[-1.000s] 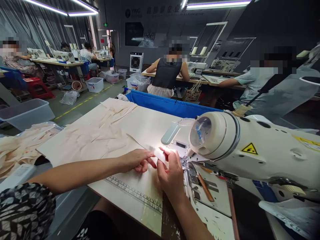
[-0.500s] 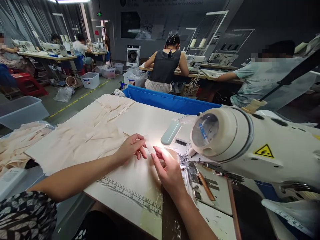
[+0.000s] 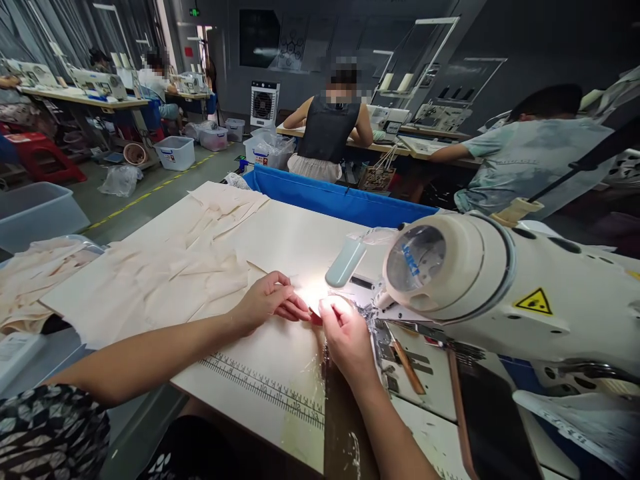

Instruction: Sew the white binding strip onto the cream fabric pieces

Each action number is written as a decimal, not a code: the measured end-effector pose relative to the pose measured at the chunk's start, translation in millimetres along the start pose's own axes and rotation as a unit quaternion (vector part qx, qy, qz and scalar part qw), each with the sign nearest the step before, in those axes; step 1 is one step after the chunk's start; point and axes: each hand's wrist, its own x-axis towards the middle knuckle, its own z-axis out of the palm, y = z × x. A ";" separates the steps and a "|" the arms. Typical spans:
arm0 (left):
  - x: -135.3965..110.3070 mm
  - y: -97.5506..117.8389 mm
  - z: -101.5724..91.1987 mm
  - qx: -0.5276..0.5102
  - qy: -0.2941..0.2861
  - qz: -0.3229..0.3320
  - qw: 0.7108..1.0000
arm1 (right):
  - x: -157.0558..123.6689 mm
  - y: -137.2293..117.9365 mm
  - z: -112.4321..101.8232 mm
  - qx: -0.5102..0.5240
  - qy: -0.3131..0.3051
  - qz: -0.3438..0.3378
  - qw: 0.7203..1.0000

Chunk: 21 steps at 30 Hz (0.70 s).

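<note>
My left hand [image 3: 273, 300] is over the table, its thumb and fingers drawn together and pointing toward my right hand. My right hand [image 3: 346, 333] is closed in a pinch beside the sewing machine [image 3: 445, 273], its fingertips close to those of my left. Bright lamp light washes out the spot between them, and whatever they pinch is too small or hidden to make out. Left of my hands, thin cream fabric pieces [image 3: 170, 283] lie in a loose, overlapping layer. A pale blue-green rounded piece [image 3: 346, 262] is just beyond my right hand.
A wooden-handled tool [image 3: 409, 368] lies on the machine bed. Right of it is a dark flat panel [image 3: 493, 420] with a brown edge. Ruler markings [image 3: 265, 392] run along the near table edge. Blue cloth [image 3: 340, 198] borders the far side. Co-workers sit beyond; bins [image 3: 40, 217] stand left.
A narrow pale strip showed between my hands earlier; now it cannot be made out. My right-hand fingers have curled into a tighter pinch, and my left fingers have moved slightly lower and to the right.
</note>
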 end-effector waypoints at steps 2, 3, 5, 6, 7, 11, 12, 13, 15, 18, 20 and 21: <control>0.2 0.0 -0.8 0.005 0.023 0.017 1.000 | -2.0 0.6 1.7 -0.013 -0.008 -0.023 1.000; 0.5 0.0 -1.6 0.005 0.030 0.022 0.999 | -3.2 1.0 2.5 -0.020 -0.011 -0.038 0.999; 0.8 -0.4 -3.5 -0.002 0.026 0.021 0.999 | -5.3 2.7 3.8 -0.040 -0.009 -0.069 0.997; 0.9 -0.8 -4.3 -0.008 0.020 0.016 1.000 | -5.9 4.1 4.0 -0.053 0.000 -0.080 0.995; 0.9 -1.3 -4.9 -0.013 0.014 0.012 1.000 | -6.3 5.7 3.9 -0.065 0.013 -0.086 0.994; 0.2 -3.7 -5.1 -0.008 0.010 0.010 1.000 | -5.6 9.7 0.9 -0.094 0.048 -0.105 0.989; 0.0 -3.9 -4.7 -0.004 0.010 0.012 1.000 | -5.1 9.3 -0.1 -0.094 0.039 -0.119 0.988; -0.2 -4.0 -4.3 0.000 0.011 0.015 1.000 | -4.7 8.2 -1.0 -0.093 0.025 -0.136 0.986; -0.5 -3.6 -3.6 0.007 0.014 0.014 1.000 | -4.2 5.3 -2.4 -0.095 -0.003 -0.171 0.981; -1.3 -2.3 -2.7 0.023 0.006 0.005 1.000 | -3.8 2.5 -3.7 -0.117 -0.020 -0.202 0.972; -2.4 -1.6 -2.2 0.037 -0.011 0.004 0.999 | -3.6 2.9 -4.3 -0.141 -0.012 -0.201 0.969; -3.1 -1.5 -1.9 0.044 -0.019 0.006 0.999 | -3.5 3.5 -4.5 -0.151 -0.003 -0.194 0.969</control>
